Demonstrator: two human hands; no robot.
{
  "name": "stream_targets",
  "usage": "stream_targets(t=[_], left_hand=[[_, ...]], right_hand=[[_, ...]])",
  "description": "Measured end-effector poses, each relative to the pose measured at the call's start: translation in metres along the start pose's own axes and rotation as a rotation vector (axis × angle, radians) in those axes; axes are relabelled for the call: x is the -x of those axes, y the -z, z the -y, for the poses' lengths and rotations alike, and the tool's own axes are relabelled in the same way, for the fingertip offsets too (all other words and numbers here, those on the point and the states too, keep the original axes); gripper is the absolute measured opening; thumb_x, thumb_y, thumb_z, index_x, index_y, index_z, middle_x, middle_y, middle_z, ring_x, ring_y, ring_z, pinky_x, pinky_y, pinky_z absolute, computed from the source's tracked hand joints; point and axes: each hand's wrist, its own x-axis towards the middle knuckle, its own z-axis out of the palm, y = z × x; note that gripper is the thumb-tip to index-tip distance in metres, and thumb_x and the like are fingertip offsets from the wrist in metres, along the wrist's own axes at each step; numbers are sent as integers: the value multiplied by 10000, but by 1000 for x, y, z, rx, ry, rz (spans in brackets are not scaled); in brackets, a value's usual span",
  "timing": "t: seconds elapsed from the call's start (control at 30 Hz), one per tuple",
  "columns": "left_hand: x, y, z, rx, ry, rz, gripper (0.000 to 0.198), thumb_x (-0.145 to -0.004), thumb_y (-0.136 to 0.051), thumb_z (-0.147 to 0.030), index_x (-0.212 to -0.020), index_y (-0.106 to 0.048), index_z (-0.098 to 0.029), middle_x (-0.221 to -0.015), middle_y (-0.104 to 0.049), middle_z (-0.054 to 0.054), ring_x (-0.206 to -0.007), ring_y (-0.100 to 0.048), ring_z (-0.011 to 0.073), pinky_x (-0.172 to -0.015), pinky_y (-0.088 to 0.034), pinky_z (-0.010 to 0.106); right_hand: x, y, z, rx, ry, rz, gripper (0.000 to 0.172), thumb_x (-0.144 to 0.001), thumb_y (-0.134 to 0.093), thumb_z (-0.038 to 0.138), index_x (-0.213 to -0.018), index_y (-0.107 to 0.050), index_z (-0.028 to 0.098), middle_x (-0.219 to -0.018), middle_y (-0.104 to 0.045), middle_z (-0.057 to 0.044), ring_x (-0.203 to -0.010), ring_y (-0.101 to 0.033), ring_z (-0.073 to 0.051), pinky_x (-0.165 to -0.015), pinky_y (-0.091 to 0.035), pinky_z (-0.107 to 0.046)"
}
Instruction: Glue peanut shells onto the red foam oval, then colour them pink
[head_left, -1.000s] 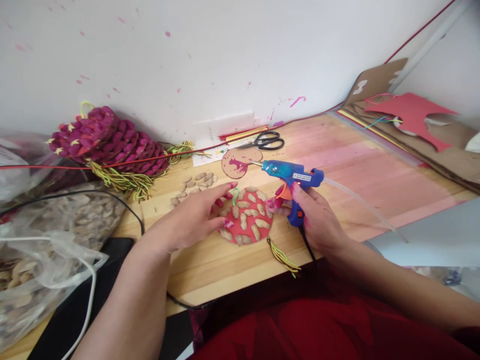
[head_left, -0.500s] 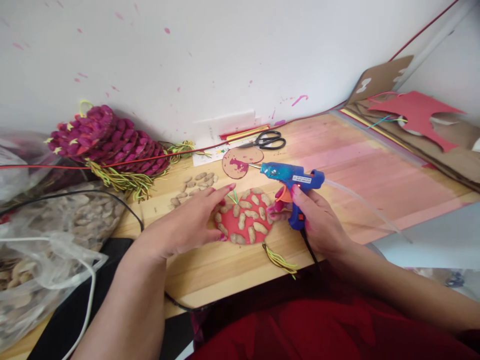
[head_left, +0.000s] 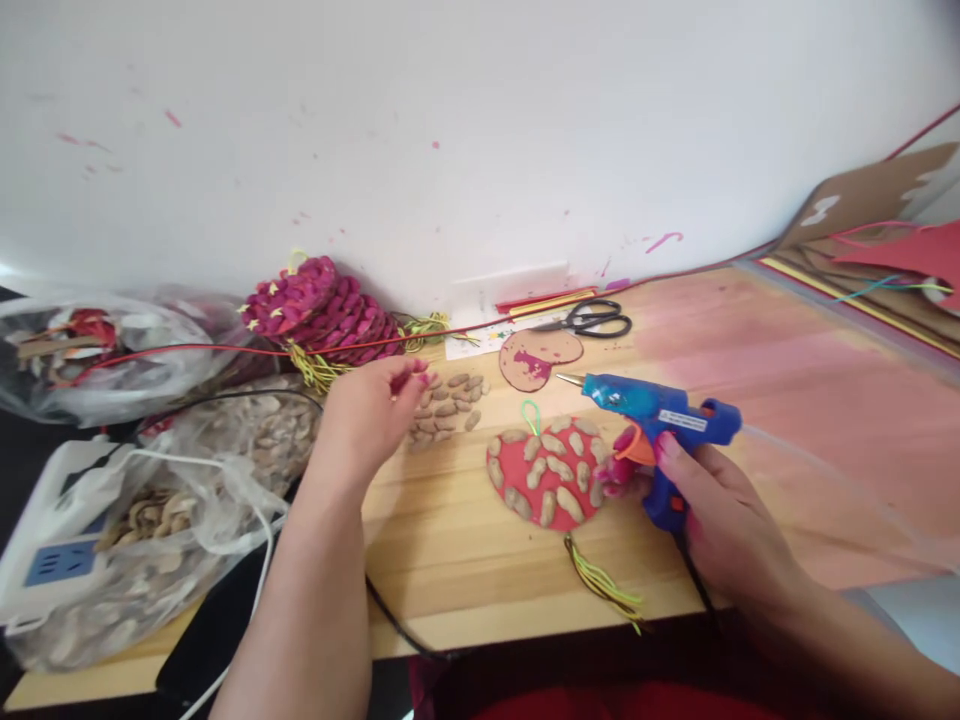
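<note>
My right hand point(head_left: 716, 520) grips a blue hot glue gun point(head_left: 652, 415), nozzle pointing left, just right of a red disc point(head_left: 544, 470) covered with glued peanut shells. A green loop sticks out at the disc's top and a yellow-green tassel point(head_left: 604, 585) trails below it. My left hand point(head_left: 371, 415) hovers over a small pile of loose peanut shells point(head_left: 446, 405) to the disc's left, fingers curled together at the pile; whether a shell is pinched is hidden.
A magenta shell ornament stack point(head_left: 326, 315) leans on the wall. Black scissors point(head_left: 592, 320) and a brown cardboard disc point(head_left: 536, 358) lie behind the glue gun. Plastic bags of peanut shells point(head_left: 187, 470) and a white power strip point(head_left: 52, 545) sit left. Cardboard sheets point(head_left: 870, 210) far right.
My left hand left the red disc and moved left to the loose shell pile. The view swung left, shifting everything rightward. The right hand keeps the glue gun beside the disc.
</note>
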Motion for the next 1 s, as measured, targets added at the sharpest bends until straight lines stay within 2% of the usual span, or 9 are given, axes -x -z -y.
stream_targets(t=[0.1, 0.23, 0.4, 0.57, 0.67, 0.83, 1.0], left_hand=[[-6, 7, 13, -189, 127, -18, 369, -933, -440, -408, -952, -746, -203, -891, -769, 78, -849, -700, 279, -780, -493, 360], [-9, 1, 21, -254, 111, 65, 295, -894, -472, -282, -978, -746, -212, -1000, -777, 69, -952, -696, 273, -820, -475, 340], [-10, -5, 24, -246, 96, 140, 282, -869, -485, -241, -971, -747, -217, -1041, -773, 62, -983, -685, 264, -847, -459, 341], [-10, -4, 23, -283, 97, 165, 283, -881, -468, -258, -936, -743, -224, -1006, -772, 63, -953, -678, 266, -788, -445, 339], [-10, -5, 21, -281, 84, 178, 261, -881, -484, -272, -923, -739, -233, -972, -771, 53, -920, -674, 255, -763, -434, 330], [-10, -7, 16, -285, 58, 206, 224, -868, -517, -271, -898, -736, -234, -893, -762, 44, -860, -669, 242, -719, -413, 320], [-9, -11, 8, -346, 7, 199, 335, -916, -465, -398, -800, -714, -207, -803, -740, 79, -780, -659, 254, -656, -388, 333]], right_hand=[[-2, 3, -5, -17, -29, 46, 304, -810, -748, 542, -900, -757, 252, -795, -780, -19, -681, -732, -191, -612, -583, -266], [-1, 6, -7, -36, -82, 148, 322, -782, -772, 542, -864, -774, 231, -755, -775, -39, -626, -729, -214, -606, -608, -313], [3, 6, -5, -49, -147, 96, 316, -658, -867, 518, -680, -743, 228, -564, -701, -14, -485, -669, -188, -467, -574, -275], [7, 0, -2, -188, -310, 214, 261, -718, -844, 471, -763, -739, 236, -633, -732, -27, -544, -718, -226, -573, -628, -368], [10, -5, -1, -234, -345, 245, 242, -748, -836, 433, -715, -703, 233, -660, -737, -22, -572, -731, -210, -616, -633, -353], [13, -12, 2, -223, -341, 211, 259, -706, -873, 410, -710, -698, 220, -580, -688, 9, -495, -683, -155, -534, -596, -260], [13, -18, 9, -212, -353, 141, 343, -593, -922, 448, -663, -686, 210, -520, -648, 20, -456, -658, -164, -547, -612, -294]])
